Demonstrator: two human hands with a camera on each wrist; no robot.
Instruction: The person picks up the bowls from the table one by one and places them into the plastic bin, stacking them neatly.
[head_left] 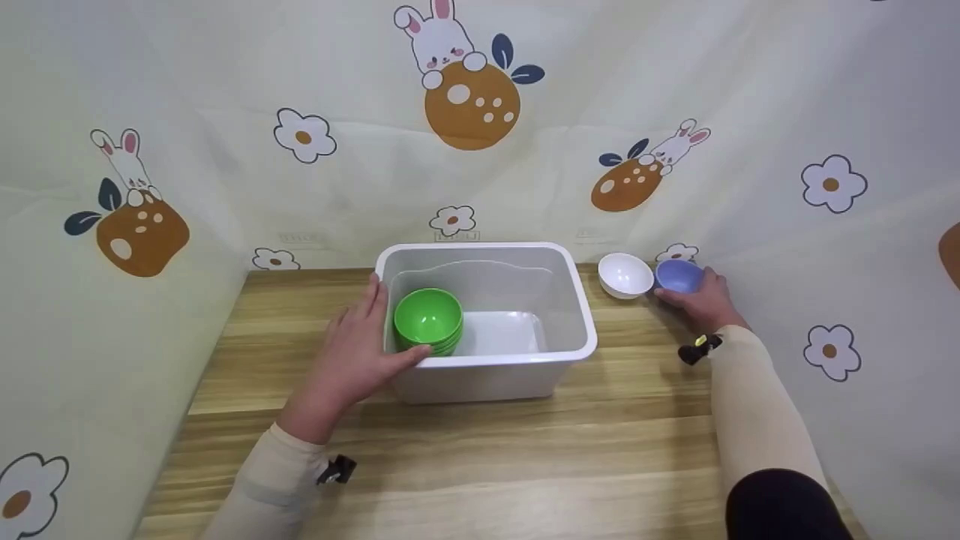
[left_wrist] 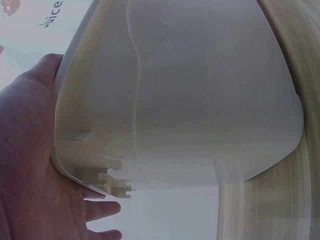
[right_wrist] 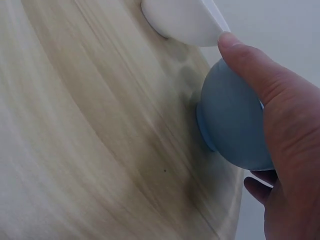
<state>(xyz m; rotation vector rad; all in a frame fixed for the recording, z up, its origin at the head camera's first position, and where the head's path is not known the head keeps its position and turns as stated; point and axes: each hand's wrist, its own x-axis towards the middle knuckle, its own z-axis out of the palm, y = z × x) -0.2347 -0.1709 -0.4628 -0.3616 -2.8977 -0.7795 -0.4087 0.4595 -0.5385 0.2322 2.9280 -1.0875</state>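
At the back right of the table, my right hand (head_left: 709, 301) holds a small blue bowl (head_left: 677, 277). Its thumb lies along the near side of the bowl and its fingers reach round the right side. In the right wrist view the blue bowl (right_wrist: 235, 120) is upright, close over the wood. My left hand (head_left: 358, 349) rests on the front left corner of a white plastic bin (head_left: 480, 381), fingers straight along the left rim and thumb over the front rim. Inside the bin, a stack of green bowls (head_left: 427, 319) stands at the left.
A white bowl (head_left: 625, 276) stands right beside the blue one, to its left. Patterned cloth (head_left: 525, 180) hangs behind and along both sides of the wooden table (head_left: 480, 465). The right part of the bin's floor (head_left: 502, 332) shows bare.
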